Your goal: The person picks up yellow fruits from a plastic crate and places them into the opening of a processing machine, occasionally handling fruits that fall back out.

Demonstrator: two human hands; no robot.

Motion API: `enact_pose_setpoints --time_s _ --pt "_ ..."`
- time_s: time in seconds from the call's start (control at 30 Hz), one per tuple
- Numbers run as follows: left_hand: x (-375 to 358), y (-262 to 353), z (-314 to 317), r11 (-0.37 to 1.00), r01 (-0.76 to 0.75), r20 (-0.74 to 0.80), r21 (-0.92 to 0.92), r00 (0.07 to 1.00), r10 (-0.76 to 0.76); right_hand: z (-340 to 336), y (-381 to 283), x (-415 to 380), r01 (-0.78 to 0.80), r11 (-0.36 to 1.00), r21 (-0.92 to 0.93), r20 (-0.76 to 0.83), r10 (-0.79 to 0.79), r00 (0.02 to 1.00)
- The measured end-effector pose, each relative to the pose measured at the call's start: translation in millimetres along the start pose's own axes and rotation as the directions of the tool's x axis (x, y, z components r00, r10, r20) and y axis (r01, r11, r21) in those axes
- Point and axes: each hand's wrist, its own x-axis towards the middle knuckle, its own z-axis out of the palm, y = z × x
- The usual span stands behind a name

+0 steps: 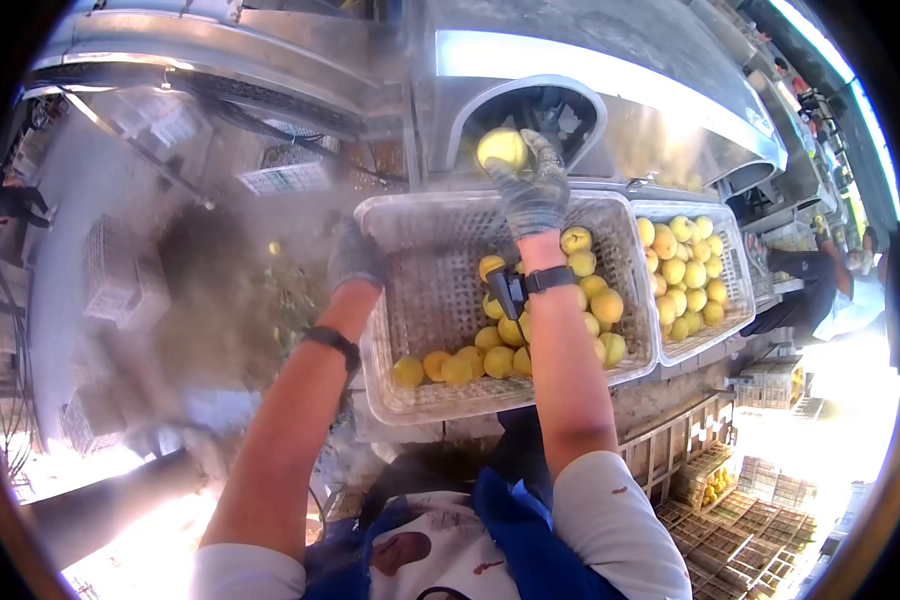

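In a grey knitted glove, my right hand (533, 190) is closed around a round yellow fruit (502, 148) whose exact kind I cannot make out. It is raised over the far rim of a pale plastic crate (405, 405), in front of a rounded metal opening (560, 112). Several more yellow fruits (498, 361) lie in the crate, mostly along its near and right sides. My left hand (356, 255), also gloved, is at the crate's left rim. Its fingers are blurred, so their grip does not show.
A second pale crate (698, 343) full of yellow fruits stands against the first crate's right side. Metal machinery (610, 60) runs along the far side. Stacked crates (740, 520) fill the lower right. A person (835, 280) is at the far right.
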Motion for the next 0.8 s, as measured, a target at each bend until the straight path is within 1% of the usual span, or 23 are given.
enact_pose_setpoints --time_s 0.07,0.1,0.17,0.2,0.27,0.3,0.37,0.4,0.43,0.47,0.5,0.53,0.57,0.6,0.63,0.67,0.7,0.73,0.77,0.8 --pt "-4.7 6.5 -9.4 0.999 0.054 0.049 0.005 0.997 -0.054 0.4 -12.1 -4.9 -0.007 0.993 -0.122 -0.005 0.006 1.000" --pt "-5.2 7.2 -18.8 0.999 0.048 0.038 0.024 0.998 -0.049 3.1 -16.8 -9.1 -0.013 0.995 -0.102 -0.014 0.012 1.000" --pt "-6.5 10.4 -23.0 0.999 0.044 0.051 0.010 0.998 -0.045 3.1 -25.0 -12.2 -0.022 0.951 -0.308 -0.016 0.018 1.000" --pt "-4.1 12.8 -19.4 0.999 0.042 0.047 -0.003 0.998 -0.042 5.8 -20.6 -3.4 -0.010 0.950 -0.312 -0.015 0.006 1.000" --pt "-4.7 7.4 -6.7 1.000 0.018 0.008 0.010 1.000 -0.018 16.1 -3.0 18.8 0.194 0.806 -0.560 -0.002 -0.235 0.972" --pt "-1.9 -0.9 1.9 1.000 0.022 0.010 0.011 1.000 -0.022 23.2 -4.4 27.5 0.192 0.806 -0.560 0.001 -0.231 0.973" --pt "5.0 -16.0 18.2 0.995 -0.091 -0.108 0.051 0.989 0.096 36.3 -20.0 46.0 0.232 0.767 -0.598 -0.146 -0.390 0.909" --pt "4.2 -14.7 18.0 0.995 -0.088 -0.106 0.054 0.990 0.094 37.0 -30.9 56.7 0.136 0.793 -0.594 -0.117 -0.253 0.960" --pt "3.3 -11.9 13.8 0.996 -0.073 -0.077 0.055 0.994 0.077 38.5 -35.8 66.8 0.032 0.806 -0.591 -0.090 -0.106 0.990" --pt "2.7 -8.8 10.1 0.997 -0.059 -0.042 0.057 0.997 0.061 40.4 -39.9 73.2 0.089 0.831 -0.550 -0.073 -0.154 0.985" --pt "2.4 -4.6 6.3 0.996 -0.062 -0.028 0.069 0.998 0.064 44.8 -24.8 73.9 0.121 0.855 -0.504 -0.226 -0.266 0.937" --pt "2.4 -1.2 3.3 0.998 -0.037 -0.010 0.045 0.999 0.038 42.2 -17.8 66.2 0.172 0.932 -0.320 -0.343 -0.283 0.896" --pt "0.3 -1.2 2.1 1.000 -0.002 0.012 0.023 1.000 0.002 39.8 -8.8 53.1 0.234 0.963 -0.132 -0.455 -0.268 0.849" --pt "2.3 -2.8 5.2 0.999 0.024 0.009 0.038 1.000 -0.024 24.4 -32.3 15.8 0.164 0.981 0.105 -0.387 -0.111 0.915" --pt "5.5 -2.2 5.9 0.998 0.037 0.022 0.041 0.999 -0.038 17.0 -28.5 -12.7 0.071 0.987 0.147 -0.310 -0.022 0.951" --pt "6.7 -3.5 4.6 0.999 0.011 0.034 0.036 0.999 -0.012 13.5 -7.6 -34.0 -0.172 0.948 0.268 -0.052 0.193 0.980" --pt "6.7 -5.3 3.2 0.999 -0.016 0.045 0.030 0.999 0.014 14.4 21.6 -56.6 -0.425 0.847 0.319 0.224 0.369 0.902" --pt "5.4 -3.9 2.7 1.000 0.001 0.053 0.031 0.999 -0.002 21.0 55.7 -80.4 -0.169 0.975 -0.147 0.609 0.224 0.761" --pt "1.8 -2.5 3.3 0.999 0.003 0.043 0.038 0.999 -0.005 24.5 76.7 -100.4 0.300 0.868 -0.397 0.875 0.259 0.409" --pt "1.1 -2.8 4.4 0.999 0.002 0.031 0.045 1.000 -0.003 24.5 72.1 -117.1 0.449 0.797 -0.403 0.912 0.387 0.133"
